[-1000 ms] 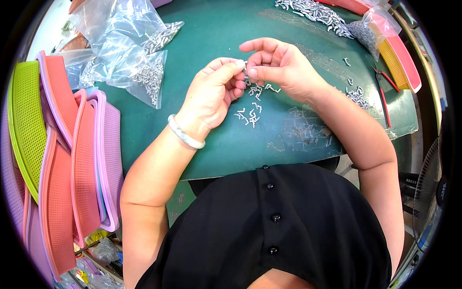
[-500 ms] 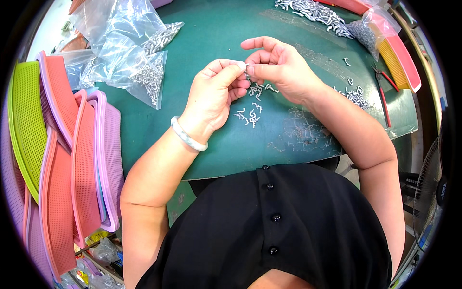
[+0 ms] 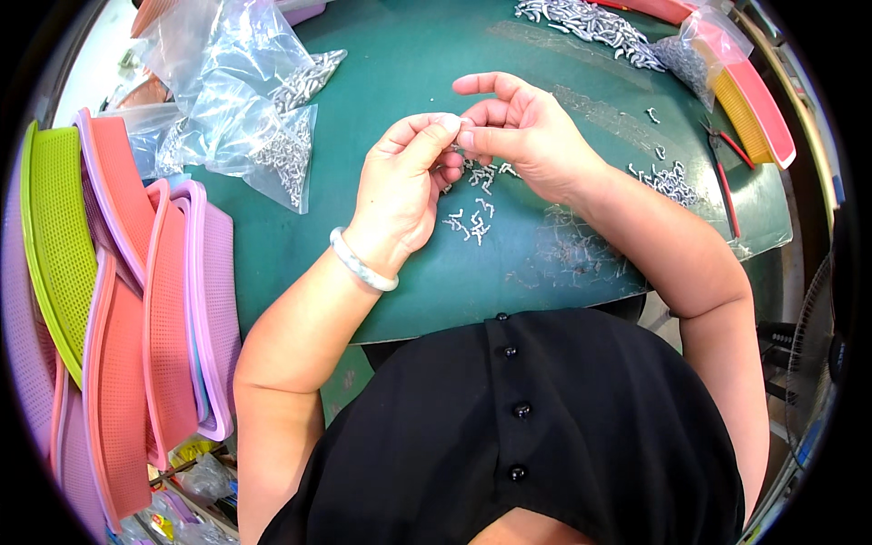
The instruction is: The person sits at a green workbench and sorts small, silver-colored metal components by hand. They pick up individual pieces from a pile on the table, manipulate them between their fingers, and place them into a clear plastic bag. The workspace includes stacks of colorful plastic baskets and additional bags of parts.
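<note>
Above the green table, my left hand, with a pale bangle on its wrist, pinches between thumb and forefinger. My right hand meets it fingertip to fingertip, thumb and forefinger closed, the other fingers loosely raised. Between them is a small silver metal piece, mostly hidden by the fingers; its exact shape cannot be made out. Just below the hands lies a loose group of small crooked silver metal pieces. More of them are heaped beside my right forearm.
Clear bags of silver parts lie at the far left. Stacked plastic baskets stand along the left edge. Red-handled pliers rest at the right. Farther back are a pile of larger silver pieces and a pink-and-yellow basket.
Both hands stay together, with the joined fingertips shifted very slightly left. The silver piece between them shows less than before. The whole view has shifted a little.
</note>
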Tool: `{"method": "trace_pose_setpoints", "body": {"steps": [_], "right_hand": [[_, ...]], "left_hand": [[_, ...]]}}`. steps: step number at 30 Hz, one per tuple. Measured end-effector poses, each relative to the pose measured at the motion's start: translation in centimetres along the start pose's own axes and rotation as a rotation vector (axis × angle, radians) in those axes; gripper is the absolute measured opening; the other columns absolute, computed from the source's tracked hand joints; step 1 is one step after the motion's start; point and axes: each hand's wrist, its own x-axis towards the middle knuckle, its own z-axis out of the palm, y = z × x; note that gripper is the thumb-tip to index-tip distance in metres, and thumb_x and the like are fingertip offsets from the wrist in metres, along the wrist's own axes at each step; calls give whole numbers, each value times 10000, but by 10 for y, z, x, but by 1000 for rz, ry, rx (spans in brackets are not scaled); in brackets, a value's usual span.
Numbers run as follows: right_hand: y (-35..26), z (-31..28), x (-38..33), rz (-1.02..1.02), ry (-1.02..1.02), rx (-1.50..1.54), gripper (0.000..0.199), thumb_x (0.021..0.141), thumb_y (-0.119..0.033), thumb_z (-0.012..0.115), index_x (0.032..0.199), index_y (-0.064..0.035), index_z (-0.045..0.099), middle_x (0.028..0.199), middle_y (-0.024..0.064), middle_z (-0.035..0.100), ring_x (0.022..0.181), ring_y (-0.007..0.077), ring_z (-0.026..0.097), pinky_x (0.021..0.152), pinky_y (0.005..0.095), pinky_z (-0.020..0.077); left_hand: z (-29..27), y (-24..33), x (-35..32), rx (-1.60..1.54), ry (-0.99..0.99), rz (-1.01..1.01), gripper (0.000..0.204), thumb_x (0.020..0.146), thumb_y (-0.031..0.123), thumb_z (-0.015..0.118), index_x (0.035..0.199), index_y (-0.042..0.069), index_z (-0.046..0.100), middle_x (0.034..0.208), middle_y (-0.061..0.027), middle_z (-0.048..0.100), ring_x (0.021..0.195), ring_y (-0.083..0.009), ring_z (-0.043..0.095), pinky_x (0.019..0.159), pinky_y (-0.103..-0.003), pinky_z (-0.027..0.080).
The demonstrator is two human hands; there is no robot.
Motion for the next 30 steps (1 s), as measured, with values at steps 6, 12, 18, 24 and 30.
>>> {"method": "trace_pose_setpoints", "body": {"steps": [6, 12, 18, 24, 30], "right_hand": [[-1, 4, -2, -28, 36, 46, 469, 772, -4, 613, 1184, 32, 392, 809, 35, 586, 712, 85, 540, 655, 221, 431], [-8, 0, -1, 12, 5, -156, 511, 713, 34, 581, 1183, 67, 384, 763, 54, 586, 680, 81, 532, 619, 204, 419], [-9, -4, -4, 34, -94, -300, 515, 738, 28, 583, 1208, 25, 373, 781, 14, 557, 707, 65, 513, 641, 199, 411], [-13, -5, -4, 51, -86, -163, 518, 745, 22, 589, 1212, 18, 366, 794, 29, 568, 693, 75, 514, 625, 203, 407], [-11, -3, -3, 61, -63, -125, 497, 759, 3, 601, 1200, 17, 375, 806, 38, 577, 693, 82, 520, 626, 214, 415]], "left_hand": [[0, -2, 0, -11, -25, 19, 86, 809, 125, 628, 849, 61, 586, 770, -14, 585, 638, -90, 499, 587, -217, 426], [-7, 12, 4, 279, -80, -12, 104, 822, 142, 592, 857, 44, 598, 754, -6, 567, 647, -88, 501, 601, -215, 412], [-13, 21, 9, 574, -215, 8, 71, 797, 116, 594, 795, 47, 608, 671, 15, 547, 609, -71, 479, 571, -199, 381], [-11, 17, 7, 344, -60, -40, 65, 794, 127, 605, 771, 67, 599, 689, 10, 542, 603, -81, 477, 590, -211, 392], [-10, 11, 5, 289, -29, -24, 55, 794, 123, 606, 761, 83, 589, 685, 8, 524, 618, -90, 476, 602, -214, 395]]}}
